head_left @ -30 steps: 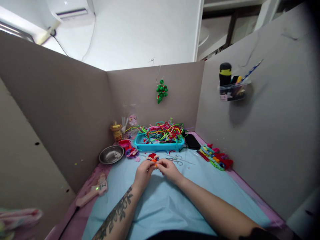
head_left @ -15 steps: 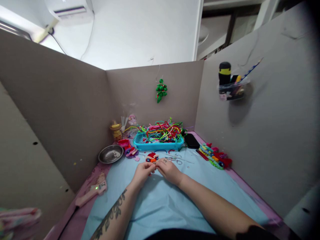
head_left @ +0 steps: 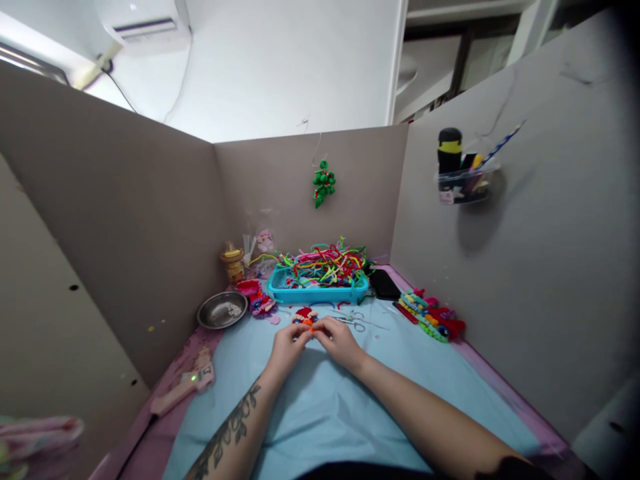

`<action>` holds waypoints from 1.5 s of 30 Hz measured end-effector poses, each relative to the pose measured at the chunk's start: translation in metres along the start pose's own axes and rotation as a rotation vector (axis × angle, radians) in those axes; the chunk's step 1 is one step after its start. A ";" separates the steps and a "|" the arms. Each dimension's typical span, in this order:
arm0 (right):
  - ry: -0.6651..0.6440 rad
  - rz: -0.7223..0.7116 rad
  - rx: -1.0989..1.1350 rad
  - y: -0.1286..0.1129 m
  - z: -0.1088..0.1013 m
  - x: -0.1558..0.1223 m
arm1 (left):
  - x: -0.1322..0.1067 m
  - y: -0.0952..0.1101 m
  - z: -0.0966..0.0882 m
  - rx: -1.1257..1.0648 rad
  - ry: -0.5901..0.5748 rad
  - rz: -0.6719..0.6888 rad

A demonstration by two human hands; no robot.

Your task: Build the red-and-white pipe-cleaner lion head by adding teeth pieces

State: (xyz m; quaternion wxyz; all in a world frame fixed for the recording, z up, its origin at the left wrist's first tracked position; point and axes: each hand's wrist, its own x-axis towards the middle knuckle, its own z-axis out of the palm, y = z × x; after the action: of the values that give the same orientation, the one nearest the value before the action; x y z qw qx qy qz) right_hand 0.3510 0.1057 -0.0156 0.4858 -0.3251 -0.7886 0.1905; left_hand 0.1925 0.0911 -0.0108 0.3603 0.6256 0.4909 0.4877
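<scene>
My left hand [head_left: 289, 345] and my right hand [head_left: 342, 341] meet at the fingertips over the blue cloth, both closed in a pinch. A small orange bit shows between them, on the near side of a red and orange fuzzy craft piece [head_left: 305, 313] with cream edging and dark blue spots. My fingers cover much of this piece, so I cannot tell exactly which part each hand grips. Scissors [head_left: 356, 325] lie just beyond my right hand. Left of the piece rests a purple and red fuzzy craft piece [head_left: 263, 305].
A blue tray [head_left: 320, 295] heaped with colourful pipe cleaners stands at the back. At the left are a metal bowl [head_left: 210, 319] with small white bits and a pink glue gun [head_left: 183, 390]. A black phone [head_left: 384, 285] and fuzzy strips [head_left: 425, 313] lie at the right.
My fingertips have shifted slightly, and my left fingers now reach further over the near side of the craft piece. The orange bit shows lower, between the fingertips.
</scene>
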 end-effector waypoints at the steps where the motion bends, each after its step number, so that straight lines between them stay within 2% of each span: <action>1: 0.010 0.003 0.013 -0.001 0.000 0.000 | 0.000 0.000 0.000 0.003 0.001 0.001; 10: 0.063 0.013 0.110 0.002 0.007 -0.001 | -0.003 0.001 0.003 0.038 0.000 0.054; 16: 0.058 0.032 0.096 0.003 0.007 -0.001 | 0.000 -0.001 0.002 -0.143 -0.058 -0.070; 19: 0.052 0.037 0.119 0.000 0.004 -0.001 | 0.001 0.001 0.000 -0.193 -0.052 -0.070; 24: 0.051 0.132 0.167 -0.004 -0.001 0.001 | 0.002 0.003 -0.002 -0.198 0.017 -0.016; 30: 0.070 0.204 0.147 0.000 -0.001 0.002 | 0.003 0.000 -0.002 -0.175 0.014 0.008; 38: 0.039 0.152 0.106 0.002 -0.003 0.001 | 0.000 0.002 -0.005 -0.135 -0.027 -0.024; 45: 0.002 0.016 0.097 0.002 -0.004 0.001 | 0.000 0.004 -0.004 -0.324 -0.114 -0.167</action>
State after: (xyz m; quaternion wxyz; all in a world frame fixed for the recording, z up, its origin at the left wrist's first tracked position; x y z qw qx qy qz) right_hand 0.3547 0.1074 -0.0144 0.5004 -0.3077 -0.7754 0.2317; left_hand 0.1895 0.0901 -0.0055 0.5229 0.5431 0.4348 0.4925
